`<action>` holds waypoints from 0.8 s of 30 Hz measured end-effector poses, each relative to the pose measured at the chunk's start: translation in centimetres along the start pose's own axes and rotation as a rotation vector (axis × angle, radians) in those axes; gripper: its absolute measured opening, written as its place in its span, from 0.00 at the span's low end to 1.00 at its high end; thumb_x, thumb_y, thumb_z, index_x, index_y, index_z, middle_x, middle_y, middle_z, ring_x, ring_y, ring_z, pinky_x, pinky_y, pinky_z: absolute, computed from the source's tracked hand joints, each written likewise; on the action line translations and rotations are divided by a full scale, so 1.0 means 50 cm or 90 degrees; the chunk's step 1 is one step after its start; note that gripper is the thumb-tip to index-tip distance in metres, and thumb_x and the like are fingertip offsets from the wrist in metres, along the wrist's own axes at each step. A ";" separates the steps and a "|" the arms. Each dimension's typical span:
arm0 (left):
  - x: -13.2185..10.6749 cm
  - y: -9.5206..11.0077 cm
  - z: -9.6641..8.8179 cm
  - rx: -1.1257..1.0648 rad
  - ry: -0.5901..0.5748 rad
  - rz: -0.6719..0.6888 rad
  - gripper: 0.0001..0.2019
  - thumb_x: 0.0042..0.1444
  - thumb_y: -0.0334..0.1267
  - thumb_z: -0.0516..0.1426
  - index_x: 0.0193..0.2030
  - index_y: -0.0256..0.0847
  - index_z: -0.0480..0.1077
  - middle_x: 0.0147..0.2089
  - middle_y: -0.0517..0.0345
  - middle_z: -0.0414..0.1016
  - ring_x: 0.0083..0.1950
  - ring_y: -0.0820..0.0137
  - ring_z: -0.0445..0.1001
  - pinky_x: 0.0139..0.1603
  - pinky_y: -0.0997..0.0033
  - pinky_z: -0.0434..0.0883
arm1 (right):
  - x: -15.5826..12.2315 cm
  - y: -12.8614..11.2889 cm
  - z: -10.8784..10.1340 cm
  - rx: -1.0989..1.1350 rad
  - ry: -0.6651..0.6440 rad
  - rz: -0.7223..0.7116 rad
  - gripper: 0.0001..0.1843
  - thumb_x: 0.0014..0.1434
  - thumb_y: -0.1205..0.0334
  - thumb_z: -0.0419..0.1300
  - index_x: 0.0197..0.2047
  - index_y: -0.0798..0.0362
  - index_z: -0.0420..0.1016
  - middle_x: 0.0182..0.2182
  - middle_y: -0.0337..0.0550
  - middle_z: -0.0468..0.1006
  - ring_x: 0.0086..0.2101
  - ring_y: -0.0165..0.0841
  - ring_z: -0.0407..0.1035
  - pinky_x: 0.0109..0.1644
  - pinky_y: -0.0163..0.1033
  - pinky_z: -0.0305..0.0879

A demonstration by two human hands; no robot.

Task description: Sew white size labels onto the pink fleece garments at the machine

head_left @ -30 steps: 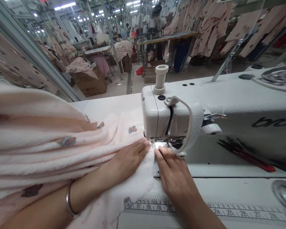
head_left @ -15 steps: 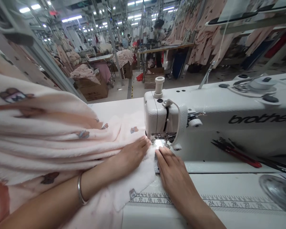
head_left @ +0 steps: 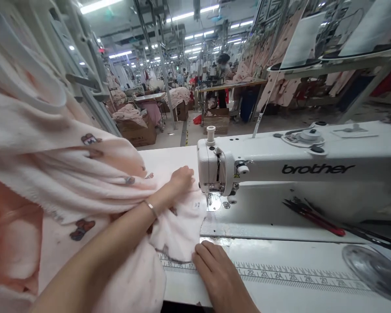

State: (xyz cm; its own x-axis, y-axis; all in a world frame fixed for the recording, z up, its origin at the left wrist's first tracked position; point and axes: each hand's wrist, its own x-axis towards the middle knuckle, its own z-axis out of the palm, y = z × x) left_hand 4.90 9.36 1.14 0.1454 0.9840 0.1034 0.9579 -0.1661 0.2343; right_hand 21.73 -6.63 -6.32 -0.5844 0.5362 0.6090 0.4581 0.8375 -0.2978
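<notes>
Pale pink fleece fabric (head_left: 179,226) printed with small bears lies bunched from the left up to the white sewing machine (head_left: 211,165). My left hand (head_left: 181,179) is closed on the fabric, left of the needle area, fingers curled under. A small white label (head_left: 196,205) shows on the cloth beside the metal needle plate (head_left: 214,202), which is uncovered. Lower down, my right hand (head_left: 217,267) has its fingers together and bent at the fabric's near right edge, apparently pinching it; its thumb is hidden.
Red-handled scissors or snips (head_left: 316,219) lie on the machine bed under the arm. A printed ruler (head_left: 289,276) runs along the table front, with a shiny round metal disc (head_left: 374,269) at right. Thread cones (head_left: 304,41) stand behind. Cardboard boxes (head_left: 138,130) sit on the floor beyond.
My right hand has drawn back from the needle area toward the table front. My left hand has moved away from the needle and curled; the fabric has shifted left, uncovering the plate. The view has shifted.
</notes>
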 end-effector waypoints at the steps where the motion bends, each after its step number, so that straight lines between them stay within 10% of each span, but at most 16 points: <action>1: -0.024 -0.005 -0.014 0.002 0.010 -0.011 0.07 0.60 0.36 0.55 0.37 0.33 0.70 0.40 0.52 0.71 0.40 0.69 0.71 0.43 0.64 0.71 | -0.003 0.000 0.003 0.011 -0.003 0.007 0.14 0.58 0.80 0.45 0.35 0.56 0.68 0.33 0.46 0.68 0.36 0.38 0.62 0.39 0.41 0.61; 8: -0.197 -0.008 -0.144 -0.119 0.033 0.070 0.05 0.55 0.30 0.54 0.38 0.39 0.69 0.42 0.58 0.74 0.37 0.75 0.71 0.36 0.79 0.68 | 0.003 0.023 0.003 0.074 -0.036 -0.037 0.13 0.58 0.81 0.48 0.34 0.55 0.66 0.33 0.46 0.66 0.36 0.38 0.61 0.38 0.41 0.59; 16: -0.175 0.013 -0.113 -0.099 0.068 0.076 0.07 0.57 0.34 0.55 0.37 0.41 0.75 0.35 0.56 0.73 0.37 0.70 0.71 0.41 0.72 0.66 | 0.051 0.024 -0.030 0.156 -0.090 -0.041 0.13 0.63 0.78 0.43 0.33 0.54 0.61 0.33 0.44 0.68 0.33 0.34 0.62 0.34 0.37 0.59; 24: -0.229 0.040 -0.134 -0.405 0.035 0.023 0.11 0.64 0.42 0.50 0.35 0.39 0.66 0.31 0.60 0.70 0.31 0.75 0.70 0.33 0.78 0.69 | 0.110 0.014 -0.136 0.537 -0.041 0.259 0.08 0.64 0.68 0.48 0.43 0.48 0.64 0.35 0.35 0.71 0.33 0.27 0.68 0.35 0.30 0.61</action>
State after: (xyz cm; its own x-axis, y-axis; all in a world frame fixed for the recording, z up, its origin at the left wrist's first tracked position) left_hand 3.49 -2.70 6.92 0.1461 0.9749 0.1680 0.6157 -0.2225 0.7559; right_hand 23.40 -3.79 1.82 -0.5337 0.7881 0.3066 0.0138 0.3706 -0.9287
